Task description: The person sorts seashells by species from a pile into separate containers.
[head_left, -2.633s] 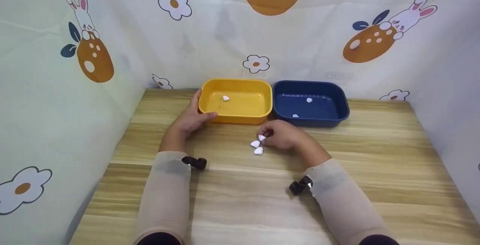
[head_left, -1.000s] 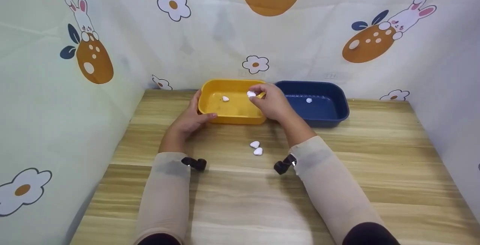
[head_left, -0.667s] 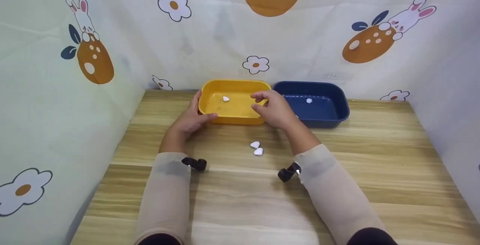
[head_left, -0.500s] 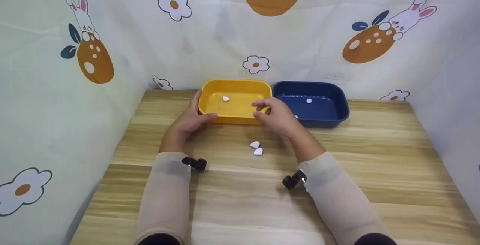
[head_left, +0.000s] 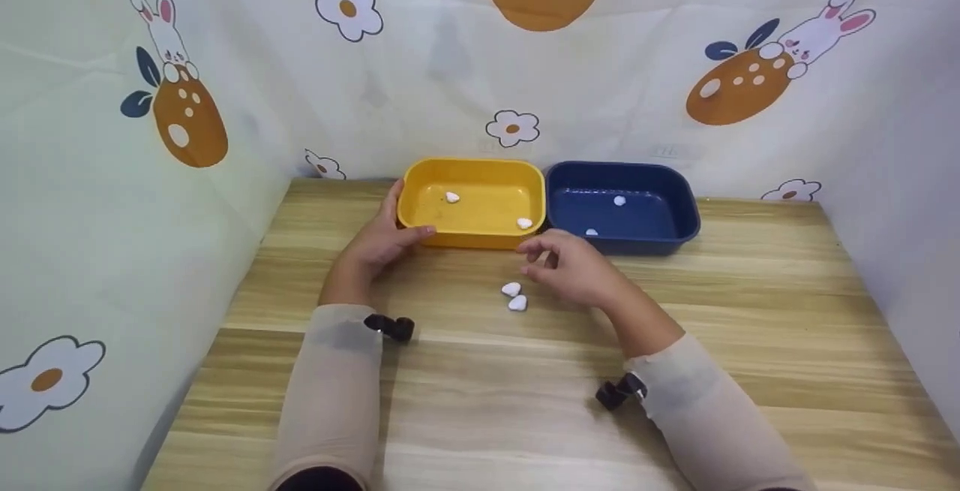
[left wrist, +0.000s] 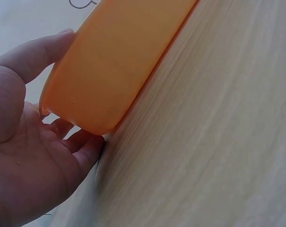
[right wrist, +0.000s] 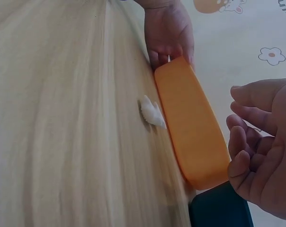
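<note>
My left hand [head_left: 375, 242] grips the left end of a yellow tub [head_left: 480, 240], its thumb over the front rim. In the left wrist view, the fingers [left wrist: 88, 150] curl round the tub's end. Just in front of the tub's right corner hovers my right hand [head_left: 576, 272], fingers loosely bent and holding nothing. Left of its fingertips, two small white shells [head_left: 511, 290] lie close together on the table; their ridged shape shows best in the right wrist view. Inside the yellow tub are two more, one at the left [head_left: 452, 197] and a shell [head_left: 524, 224] in the front right corner.
A dark blue tub [head_left: 679, 239] stands against the yellow one's right side, with two white pieces [head_left: 619, 201] visible in it. Both tubs sit at the back of the wood-grain table [head_left: 480, 401], near a patterned cloth wall [head_left: 420, 85].
My right hand took a shell from the table, carried it over the yellow tub and let it go there. It then drew back toward the two shells. The left hand stayed put.
</note>
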Tool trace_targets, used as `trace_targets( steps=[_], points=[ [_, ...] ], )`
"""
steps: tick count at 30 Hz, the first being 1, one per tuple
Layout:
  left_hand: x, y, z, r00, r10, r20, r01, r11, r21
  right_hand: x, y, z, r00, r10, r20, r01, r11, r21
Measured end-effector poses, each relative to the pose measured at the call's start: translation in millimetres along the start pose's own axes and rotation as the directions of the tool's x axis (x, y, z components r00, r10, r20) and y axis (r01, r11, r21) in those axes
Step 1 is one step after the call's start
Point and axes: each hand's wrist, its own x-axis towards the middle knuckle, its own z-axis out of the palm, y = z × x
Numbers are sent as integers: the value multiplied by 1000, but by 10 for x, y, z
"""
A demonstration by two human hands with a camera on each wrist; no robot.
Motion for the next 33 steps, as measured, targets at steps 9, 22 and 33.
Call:
trace_targets(
  steps=[9, 22, 33],
  points=[
    [8, -5, 0, 1000, 13, 5, -13, 1000, -16, -44, 76, 22, 999, -3, 40, 4, 1000, -23],
    [-4, -1, 4, 1000, 6, 0, -6, 1000, 4, -43, 176, 193, 989, 6, 151, -2, 1000, -23],
    [4, 3, 3, 1000, -6, -5, 6, 1000, 30, -47, 234, 305, 978, -8, 210, 16, 999, -36]
  ],
)
